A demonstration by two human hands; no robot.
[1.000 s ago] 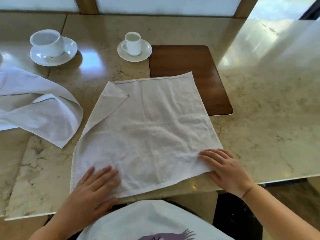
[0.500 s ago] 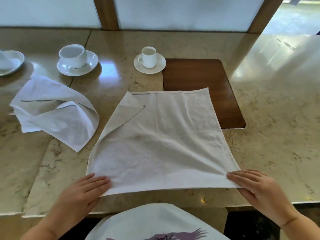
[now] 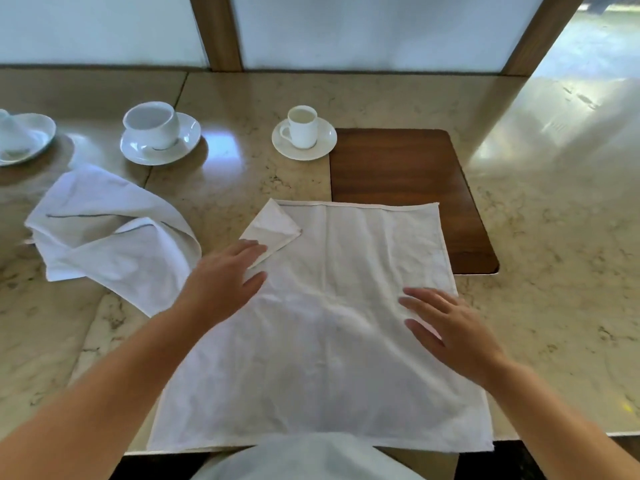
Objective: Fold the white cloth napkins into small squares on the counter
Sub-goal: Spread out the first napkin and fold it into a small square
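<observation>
**Napkin spread flat on counter, one corner turned in, both hands resting on cloth**

While the white napkin (image 3: 332, 327) lay spread across the centre and lower middle of the frame, its near edge reached the front lip of the marble counter (image 3: 554, 271). Its far right part overlapped a dark wooden board (image 3: 408, 168) set into the counter in the upper centre. The napkin's upper left corner was turned inward, forming a small triangular flap (image 3: 273, 226). The cloth showed light creasing across its middle.

The left hand (image 3: 225, 278) lay at the centre left of the frame, fingers straight and slightly spread, with the fingertips touching the lower edge of the flap. It gripped nothing. The right hand (image 3: 446, 323) lay flat on the right part of the napkin, fingers straight and slightly parted, also gripping nothing. Whether the palms pressed down firmly could not be told.

A second napkin (image 3: 110, 237) lay crumpled at the left of the frame, just beside the spread one. Behind it stood a large cup on a saucer (image 3: 159, 133). A small cup on a saucer (image 3: 304, 133) stood at the upper centre, touching the board's left edge. Another saucer (image 3: 24, 136) was partly cut off at the far left.
</observation>
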